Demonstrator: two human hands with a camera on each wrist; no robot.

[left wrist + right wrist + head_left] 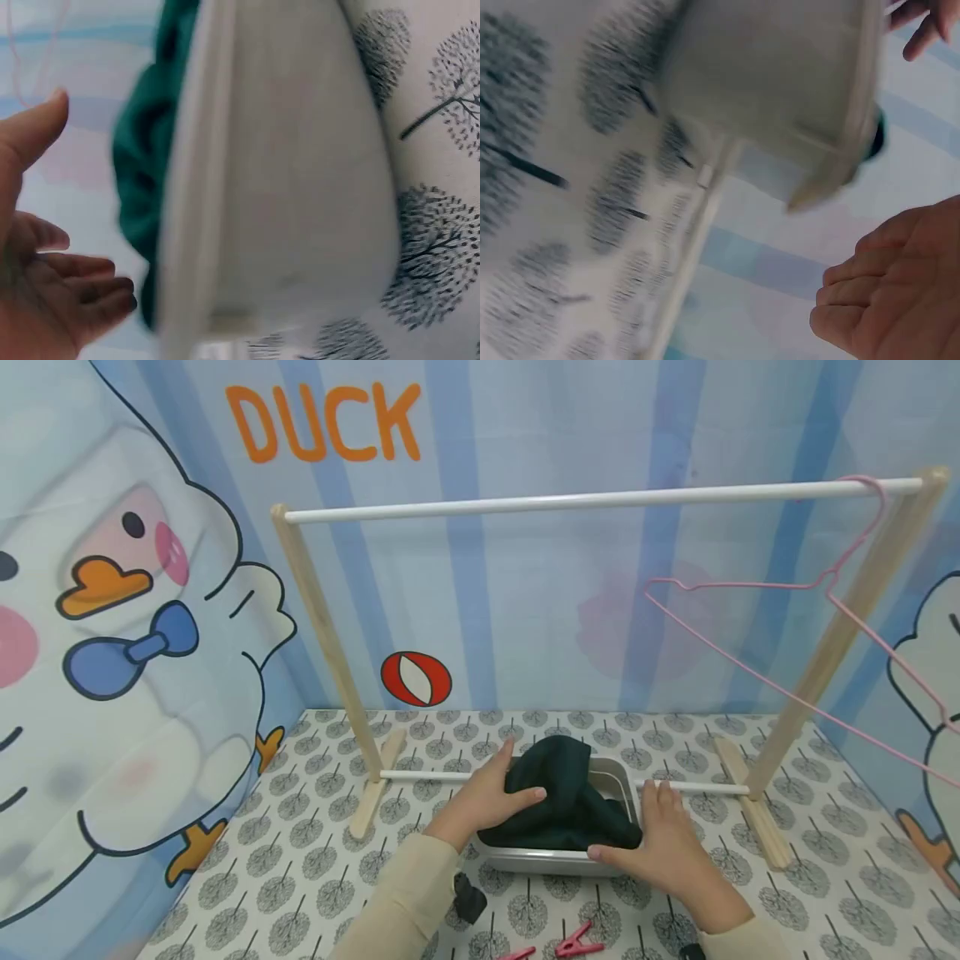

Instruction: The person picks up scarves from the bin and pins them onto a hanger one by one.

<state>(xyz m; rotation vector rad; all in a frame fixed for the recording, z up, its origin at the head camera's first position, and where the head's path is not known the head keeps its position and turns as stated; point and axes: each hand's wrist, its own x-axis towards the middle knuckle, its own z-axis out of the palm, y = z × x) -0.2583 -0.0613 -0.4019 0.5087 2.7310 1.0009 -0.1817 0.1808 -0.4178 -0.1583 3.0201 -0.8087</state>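
Note:
A dark green cloth (558, 802) lies heaped in a light grey plastic basin (542, 862), bulging above its rim. My left hand (491, 795) hovers at the basin's left side, thumb and fingers spread beside the cloth. Over the right rim is my right hand (666, 837), its fingers extended forward and its thumb pointing inward along the front edge. The left wrist view shows the basin's outer wall (292, 165) with green folds (142, 157) above it, the left fingers loosely bent and apart from it. In the right wrist view the right palm (907, 285) faces the basin with nothing held.
A wooden rack with a white top rail (525, 503) stands around the basin, its lower bar (427, 775) behind it. A pink hanger (750, 585) hangs at the rail's right end. Pink clothespins (577, 941) lie at the front of the tree-patterned tablecloth (300, 860).

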